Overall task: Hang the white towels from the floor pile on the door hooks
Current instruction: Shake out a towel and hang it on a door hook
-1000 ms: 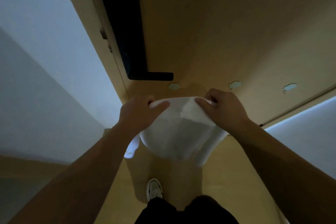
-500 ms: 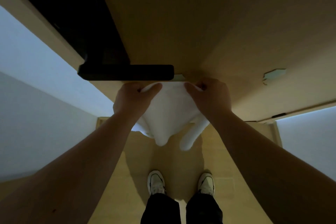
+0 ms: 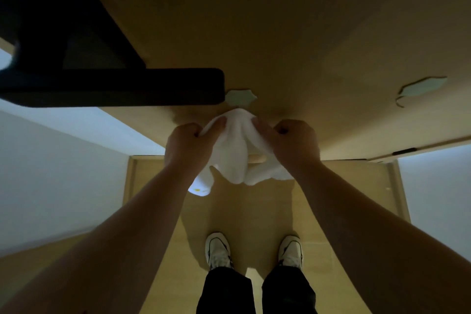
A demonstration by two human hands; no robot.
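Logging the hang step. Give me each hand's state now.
Left hand: closed, gripping the towel.
Right hand: closed, gripping the same towel just below the hook.

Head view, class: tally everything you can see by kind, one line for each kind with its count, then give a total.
White towel: 1
Hands, left hand and right hand: 2
Pale door hooks: 2
Black door handle: 1
White sneakers: 2
Total: 8
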